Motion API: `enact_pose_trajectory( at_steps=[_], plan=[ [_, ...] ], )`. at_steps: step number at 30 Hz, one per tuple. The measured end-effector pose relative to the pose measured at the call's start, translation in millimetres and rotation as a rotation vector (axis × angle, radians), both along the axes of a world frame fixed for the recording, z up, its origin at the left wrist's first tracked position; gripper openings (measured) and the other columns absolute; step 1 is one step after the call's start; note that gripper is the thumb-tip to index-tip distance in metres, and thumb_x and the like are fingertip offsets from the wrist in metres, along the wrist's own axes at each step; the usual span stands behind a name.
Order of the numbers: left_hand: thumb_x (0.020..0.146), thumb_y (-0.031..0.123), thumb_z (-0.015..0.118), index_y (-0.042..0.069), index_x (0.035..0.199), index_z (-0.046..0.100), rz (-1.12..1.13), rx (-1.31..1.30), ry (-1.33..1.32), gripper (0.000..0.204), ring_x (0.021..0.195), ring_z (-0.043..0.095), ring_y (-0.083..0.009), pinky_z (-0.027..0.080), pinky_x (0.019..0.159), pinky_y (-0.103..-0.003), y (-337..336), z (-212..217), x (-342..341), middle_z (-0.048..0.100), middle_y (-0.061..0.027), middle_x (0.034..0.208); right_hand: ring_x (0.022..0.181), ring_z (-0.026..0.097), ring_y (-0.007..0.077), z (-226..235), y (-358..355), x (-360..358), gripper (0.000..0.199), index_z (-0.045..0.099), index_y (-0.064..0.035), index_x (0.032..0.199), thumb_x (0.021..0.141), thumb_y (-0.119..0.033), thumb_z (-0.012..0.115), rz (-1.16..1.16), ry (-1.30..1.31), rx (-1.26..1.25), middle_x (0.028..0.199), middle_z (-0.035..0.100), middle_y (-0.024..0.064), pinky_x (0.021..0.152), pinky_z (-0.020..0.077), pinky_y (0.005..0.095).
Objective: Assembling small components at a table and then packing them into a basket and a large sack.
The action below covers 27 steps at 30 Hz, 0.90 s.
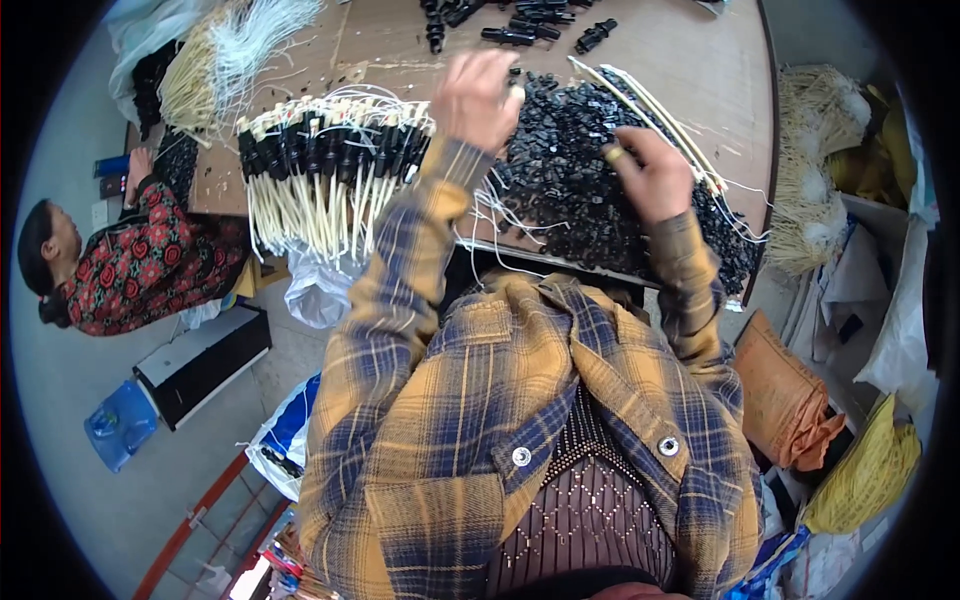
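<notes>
Two hands work over a heap of small black parts point(590, 170) on the brown bench point(700, 70). The left hand point(478, 98) hovers at the heap's left edge, fingers curled downward; whether it grips anything cannot be told. The right hand point(655, 175) rests on the heap, fingers clenched around a small yellowish piece. Thin pale cords point(650, 105) run across the heap just past the right hand. Left of the left hand lies a bundle of cream cords with black ends point(330, 170), hanging over the bench edge. Another person point(130, 260) in a red floral top sits at the bench's far left.
</notes>
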<state>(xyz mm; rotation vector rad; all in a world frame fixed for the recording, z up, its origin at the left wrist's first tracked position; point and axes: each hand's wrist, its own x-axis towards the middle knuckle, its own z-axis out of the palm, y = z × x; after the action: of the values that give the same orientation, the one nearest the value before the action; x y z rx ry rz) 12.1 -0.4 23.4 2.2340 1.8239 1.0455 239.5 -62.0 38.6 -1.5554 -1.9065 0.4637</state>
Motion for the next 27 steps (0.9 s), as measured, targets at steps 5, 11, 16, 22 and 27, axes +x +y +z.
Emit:
enact_pose_trajectory(
  at_steps=[5,11,16,22,27],
  plan=[
    [0.072,0.017,0.060,0.022,0.100,0.063,0.051,-0.080,0.288,0.028,0.093,0.053,-0.0161,0.044,0.085,-0.036,61.7,-21.4,8.2,0.063,-0.0002,0.101,0.061,0.058,0.0179,-14.8,23.8,59.6,0.017,0.065,-0.0078,0.088,0.075,-0.018,0.063,-0.108,-0.350,-0.142,0.072,0.063,0.0020,0.057,0.0468,0.0279],
    [0.071,0.018,0.062,0.023,0.092,0.063,0.011,-0.168,0.318,0.022,0.079,0.053,-0.0145,0.045,0.070,-0.030,58.8,-25.7,5.4,0.062,0.0000,0.086,0.055,0.055,0.0165,-7.6,35.4,57.7,0.016,0.064,-0.0077,0.090,0.078,-0.016,0.061,-0.084,-0.398,-0.366,0.065,0.059,0.0029,0.052,0.0445,0.0283],
    [0.072,0.020,0.061,0.022,0.088,0.062,-0.073,-0.500,-0.153,0.016,0.071,0.051,-0.0133,0.043,0.063,-0.026,15.8,-0.7,7.8,0.060,0.0005,0.077,0.051,0.052,0.0129,3.0,24.7,48.4,0.014,0.065,-0.0072,0.092,0.080,-0.012,0.060,0.022,-0.020,-0.228,0.062,0.057,0.0025,0.047,0.0415,0.0268],
    [0.076,0.025,0.059,0.018,0.081,0.059,-0.183,-0.608,-0.267,0.009,0.062,0.051,-0.0123,0.042,0.054,-0.026,-1.3,-0.1,-8.6,0.056,0.0017,0.067,0.048,0.048,0.0082,8.8,0.1,35.2,0.014,0.065,-0.0066,0.095,0.082,-0.010,0.061,0.214,0.333,-0.136,0.062,0.058,0.0003,0.042,0.0372,0.0224],
    [0.075,0.024,0.060,0.016,0.081,0.056,-0.515,-0.007,0.222,0.010,0.055,0.049,-0.0108,0.042,0.048,-0.028,-4.2,-18.3,-9.6,0.055,0.0029,0.065,0.047,0.049,0.0085,-4.2,-6.0,24.1,0.012,0.064,-0.0074,0.091,0.079,-0.010,0.063,0.179,0.100,0.006,0.065,0.060,-0.0007,0.040,0.0382,0.0223]
  ],
)
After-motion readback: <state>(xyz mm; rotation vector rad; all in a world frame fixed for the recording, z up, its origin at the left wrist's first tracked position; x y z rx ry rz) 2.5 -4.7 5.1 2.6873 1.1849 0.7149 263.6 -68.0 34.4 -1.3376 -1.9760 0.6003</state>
